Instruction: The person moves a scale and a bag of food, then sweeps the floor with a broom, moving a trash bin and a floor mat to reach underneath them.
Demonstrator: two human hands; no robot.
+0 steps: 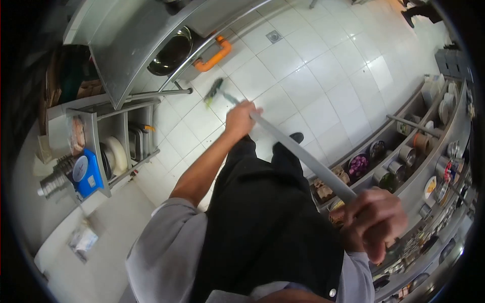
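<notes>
A broom with a long grey handle (308,158) runs diagonally across the view, from the lower right to the floor ahead. Its dark head (214,90), with some green at the bristles, is on the white tiles by the metal table. My left hand (241,119) is closed round the lower part of the handle. Higher up, near the handle's top end, my right hand (376,219) is wrapped round it, slightly blurred. Small dark specks lie on the tiles near the broom's head. A dark apron (262,227) covers my front.
At upper left stands a metal table (126,48) with a large bowl (172,50) and an orange pipe (214,54). A low rack holds a blue scale (88,174). Shelves on the right hold pots and a bowl of purple pieces (358,165). Another person's leg (423,13) shows at upper right.
</notes>
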